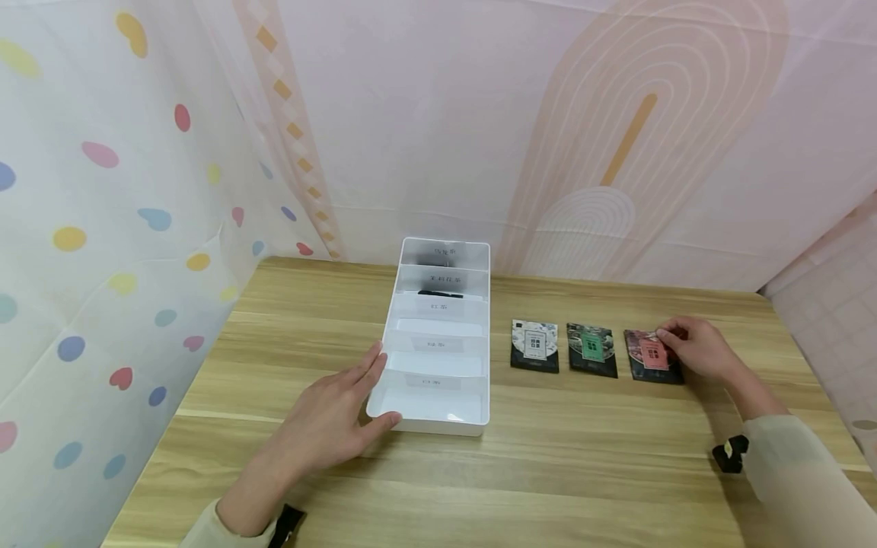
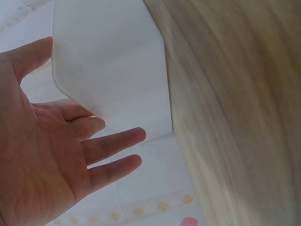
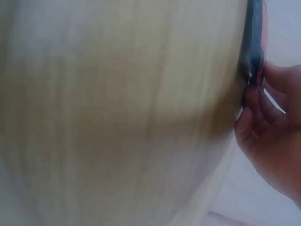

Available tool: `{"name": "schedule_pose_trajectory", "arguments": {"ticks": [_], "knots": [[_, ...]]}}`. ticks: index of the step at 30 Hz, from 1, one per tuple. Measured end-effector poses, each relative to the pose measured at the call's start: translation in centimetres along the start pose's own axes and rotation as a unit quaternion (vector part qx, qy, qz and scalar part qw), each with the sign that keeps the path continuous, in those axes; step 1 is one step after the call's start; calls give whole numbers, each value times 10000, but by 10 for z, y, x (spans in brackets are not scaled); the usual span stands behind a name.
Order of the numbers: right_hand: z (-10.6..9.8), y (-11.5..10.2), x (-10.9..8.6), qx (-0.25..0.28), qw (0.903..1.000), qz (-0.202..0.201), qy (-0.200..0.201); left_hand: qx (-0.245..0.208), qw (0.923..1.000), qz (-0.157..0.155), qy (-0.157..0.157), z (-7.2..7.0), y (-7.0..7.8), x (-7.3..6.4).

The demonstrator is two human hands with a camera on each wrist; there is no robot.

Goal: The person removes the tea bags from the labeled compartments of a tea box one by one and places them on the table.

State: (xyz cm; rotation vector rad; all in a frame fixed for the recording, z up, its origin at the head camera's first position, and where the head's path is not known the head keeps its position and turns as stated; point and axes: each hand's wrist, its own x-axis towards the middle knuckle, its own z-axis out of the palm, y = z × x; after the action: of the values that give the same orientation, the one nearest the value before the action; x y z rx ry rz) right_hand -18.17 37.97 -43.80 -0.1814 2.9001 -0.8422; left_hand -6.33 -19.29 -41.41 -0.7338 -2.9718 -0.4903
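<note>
A long white divided box (image 1: 432, 426) with printed labels on its dividers stands on the table. At its near left corner my left hand (image 1: 336, 418) touches the rim with extended fingers, thumb on the front edge; the left wrist view shows the palm beside the box wall (image 2: 113, 61). To the right lie a white-and-black tea sachet (image 1: 534, 346), a green-and-black tea sachet (image 1: 592, 349) and a red-and-black tea sachet (image 1: 652, 356). My right hand (image 1: 699, 346) pinches the red one's right edge between thumb and fingers, as the right wrist view also shows.
A dark, flat item (image 1: 441, 294) shows in the box's second compartment from the back. Patterned curtains (image 1: 438, 137) hang behind the wooden table (image 1: 582, 472) and along its left side. A black band piece (image 1: 730, 454) sits by the right sleeve.
</note>
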Motion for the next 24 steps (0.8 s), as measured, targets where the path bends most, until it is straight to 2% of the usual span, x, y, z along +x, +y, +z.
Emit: {"name": "schedule_pose_trajectory", "arguments": {"ticks": [24], "knots": [[0, 1, 0, -46, 9999, 164, 23, 21, 10000, 38, 37, 1, -1, 1]]}}
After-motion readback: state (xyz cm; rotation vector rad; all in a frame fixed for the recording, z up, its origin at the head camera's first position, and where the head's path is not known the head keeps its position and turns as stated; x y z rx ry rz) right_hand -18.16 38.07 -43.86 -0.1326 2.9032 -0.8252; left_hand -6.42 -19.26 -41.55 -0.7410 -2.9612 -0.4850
